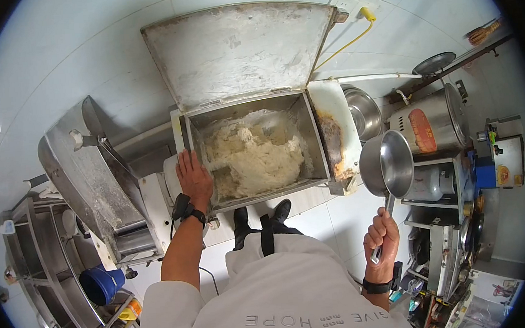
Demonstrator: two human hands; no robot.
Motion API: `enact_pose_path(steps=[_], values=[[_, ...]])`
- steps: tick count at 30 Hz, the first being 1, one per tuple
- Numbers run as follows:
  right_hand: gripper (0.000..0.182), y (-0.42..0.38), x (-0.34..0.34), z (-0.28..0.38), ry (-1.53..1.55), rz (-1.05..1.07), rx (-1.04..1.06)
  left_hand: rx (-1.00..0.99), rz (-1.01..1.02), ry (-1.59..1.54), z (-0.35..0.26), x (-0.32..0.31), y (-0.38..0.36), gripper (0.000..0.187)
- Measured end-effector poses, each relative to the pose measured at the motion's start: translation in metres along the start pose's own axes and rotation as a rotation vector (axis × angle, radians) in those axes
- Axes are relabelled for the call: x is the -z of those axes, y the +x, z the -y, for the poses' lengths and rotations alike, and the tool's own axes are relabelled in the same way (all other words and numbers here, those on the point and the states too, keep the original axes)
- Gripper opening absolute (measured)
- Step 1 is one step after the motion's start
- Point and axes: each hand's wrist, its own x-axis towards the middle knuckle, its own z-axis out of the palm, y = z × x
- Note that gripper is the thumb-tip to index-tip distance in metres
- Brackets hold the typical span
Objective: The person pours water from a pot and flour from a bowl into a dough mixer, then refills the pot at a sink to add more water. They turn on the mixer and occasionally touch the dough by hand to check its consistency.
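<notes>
Pale, lumpy dough point(256, 161) fills much of the open steel trough of a dough mixer point(320, 153), with loose flour along its far side. My left hand point(194, 177) lies flat with fingers stretched out on the left edge of the mixer, beside the dough and apart from it. In my right hand point(380, 238) is the handle of a steel saucepan point(387, 163), fingers wrapped round it. The pan is held up to the right of the mixer, and its inside shows bare metal.
The mixer's lid point(241, 51) stands raised against the tiled wall. At left are a steel machine with a chute point(90, 171), a rack point(43, 274) and a blue bucket point(102, 282). To the right stand a metal bowl point(362, 113), a large steel pot point(428, 120) and crowded shelves.
</notes>
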Motion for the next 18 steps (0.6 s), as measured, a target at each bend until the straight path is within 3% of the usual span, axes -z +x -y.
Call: enact_pose_path(steps=[18], values=[[0.016,-0.0046,-0.0025,-0.0013,0.013,-0.020,-0.009,-0.010,-0.023,0.012,0.0009,-0.0012,-0.0001,0.052]])
